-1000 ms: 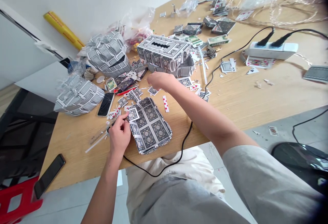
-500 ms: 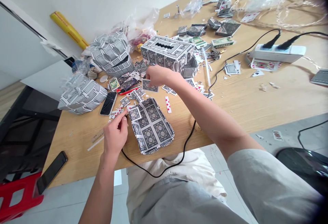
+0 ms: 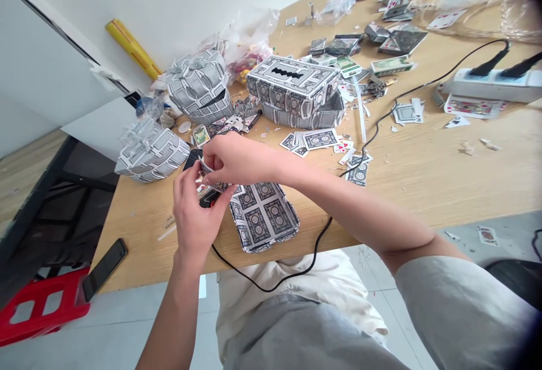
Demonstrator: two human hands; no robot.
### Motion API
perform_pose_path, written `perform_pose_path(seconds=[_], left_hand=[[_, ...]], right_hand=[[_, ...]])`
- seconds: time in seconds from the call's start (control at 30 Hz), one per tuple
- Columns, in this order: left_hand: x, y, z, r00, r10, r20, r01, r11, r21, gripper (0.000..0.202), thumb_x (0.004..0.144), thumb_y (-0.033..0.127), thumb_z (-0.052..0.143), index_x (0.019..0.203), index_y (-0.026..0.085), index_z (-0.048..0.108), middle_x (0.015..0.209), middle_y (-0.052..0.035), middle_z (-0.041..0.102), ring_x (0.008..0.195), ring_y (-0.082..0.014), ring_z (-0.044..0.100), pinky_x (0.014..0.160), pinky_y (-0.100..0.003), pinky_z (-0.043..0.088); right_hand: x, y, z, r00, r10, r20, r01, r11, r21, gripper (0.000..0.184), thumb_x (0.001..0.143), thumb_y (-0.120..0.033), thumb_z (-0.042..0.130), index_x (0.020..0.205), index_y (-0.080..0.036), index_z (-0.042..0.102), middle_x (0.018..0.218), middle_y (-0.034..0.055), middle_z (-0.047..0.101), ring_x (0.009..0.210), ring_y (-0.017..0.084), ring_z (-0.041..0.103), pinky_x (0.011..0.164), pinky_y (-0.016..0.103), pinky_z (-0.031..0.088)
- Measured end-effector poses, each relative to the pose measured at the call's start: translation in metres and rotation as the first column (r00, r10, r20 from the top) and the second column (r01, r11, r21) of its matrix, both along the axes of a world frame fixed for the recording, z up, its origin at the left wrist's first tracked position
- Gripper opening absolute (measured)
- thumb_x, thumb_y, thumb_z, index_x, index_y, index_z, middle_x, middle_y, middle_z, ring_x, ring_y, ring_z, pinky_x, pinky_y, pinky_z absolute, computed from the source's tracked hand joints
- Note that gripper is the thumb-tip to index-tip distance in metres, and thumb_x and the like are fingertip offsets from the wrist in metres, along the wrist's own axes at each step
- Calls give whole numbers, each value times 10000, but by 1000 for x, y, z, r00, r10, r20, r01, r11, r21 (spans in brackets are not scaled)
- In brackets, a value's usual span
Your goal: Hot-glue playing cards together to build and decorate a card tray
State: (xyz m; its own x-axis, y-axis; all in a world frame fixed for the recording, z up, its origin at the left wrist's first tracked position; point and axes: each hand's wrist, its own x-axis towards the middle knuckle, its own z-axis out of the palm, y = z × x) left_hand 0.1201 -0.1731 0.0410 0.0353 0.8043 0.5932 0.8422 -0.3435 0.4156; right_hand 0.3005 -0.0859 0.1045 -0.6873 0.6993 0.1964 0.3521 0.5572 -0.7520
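Both of my hands meet left of a shallow tray [image 3: 275,217] covered with patterned playing cards. My right hand [image 3: 239,158] pinches a dark-backed playing card [image 3: 217,183], seen partly between the fingers. My left hand [image 3: 192,214] is curled around the same card from the left, thumb at its lower edge. Under the hands lies a black object with a red-orange bit [image 3: 207,198], mostly covered, so its kind is unclear. The hands hide the tray's upper left corner. A black cable [image 3: 266,290] loops from beneath my left hand past the tray's near side.
Behind stand a card-covered box with a slotted lid [image 3: 292,82] and two woven card baskets [image 3: 199,87]. Loose cards [image 3: 319,138] and scraps lie right of my hands. A power strip [image 3: 495,85] sits far right. A phone [image 3: 105,268] rests at the left table edge.
My right hand has come from the pile behind the tray, toward me and leftward, bringing the card to my left hand. My left hand has risen off the tray's corner and closed on the card.
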Motion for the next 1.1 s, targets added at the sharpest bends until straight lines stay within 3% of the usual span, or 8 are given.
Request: perform_pose_path(seconds=[0.13,0.23,0.33,0.47,0.57,0.73,0.97,1.1], left_hand=[[-9,-2,-4,972,15,233,11,994,-110,596,817,456,916,1310,195,709,1217,-95,748,1085,-240,720,991,-391,578],[-14,-4,-8,885,34,464,78,972,-220,511,816,458,912,1226,199,750,1145,-65,789,1005,-212,742,952,-352,585],[-15,-6,-11,822,39,568,137,955,-263,451,801,465,922,1136,198,781,1104,-56,804,1036,-227,756,964,-351,596],[-16,-9,-12,760,9,650,219,938,-269,440,791,455,936,1127,215,784,1090,-55,803,1024,-219,762,981,-350,606],[-19,-11,-12,688,-14,725,307,911,-274,376,900,508,831,1125,212,776,1069,-72,799,967,-216,764,939,-358,630],[-22,-13,-9,662,7,749,329,895,-299,331,938,490,791,1107,206,781,1049,-80,804,936,-225,772,890,-356,649],[-13,-14,3,481,5,877,386,896,-217,223,904,376,842,1015,184,822,948,-59,801,816,-186,777,757,-317,680],[-11,-15,9,438,-2,899,393,900,-189,203,883,341,863,991,171,831,906,-53,782,764,-163,758,673,-272,661]], right_hand=[[7,4,3,987,149,-52,-151,988,-39,130,871,-230,820,923,-125,764,875,55,784,779,143,659,723,276,442],[10,8,1,984,142,-112,-146,989,-31,303,819,-229,861,1090,-127,768,1070,95,808,911,178,716,787,288,489],[8,11,-3,980,148,-132,-152,988,-21,405,799,-248,887,1167,-140,759,1208,123,799,984,198,731,814,296,513],[5,14,-7,965,207,-160,-210,978,-7,187,845,-234,853,992,-134,797,976,80,829,896,176,738,816,292,523],[4,14,-9,961,195,-198,-203,979,-24,109,855,-216,845,912,-133,804,861,54,820,813,155,734,796,282,531],[2,14,-10,956,192,-223,-208,977,-52,94,840,-173,847,913,-124,812,847,58,821,817,156,754,811,285,557],[4,14,-10,875,319,-363,-407,892,-198,191,842,-90,810,1030,-112,789,865,46,829,813,151,786,821,272,635],[5,13,-8,858,321,-402,-426,881,-205,142,858,-67,785,997,-91,773,794,41,809,801,165,794,805,277,641]])
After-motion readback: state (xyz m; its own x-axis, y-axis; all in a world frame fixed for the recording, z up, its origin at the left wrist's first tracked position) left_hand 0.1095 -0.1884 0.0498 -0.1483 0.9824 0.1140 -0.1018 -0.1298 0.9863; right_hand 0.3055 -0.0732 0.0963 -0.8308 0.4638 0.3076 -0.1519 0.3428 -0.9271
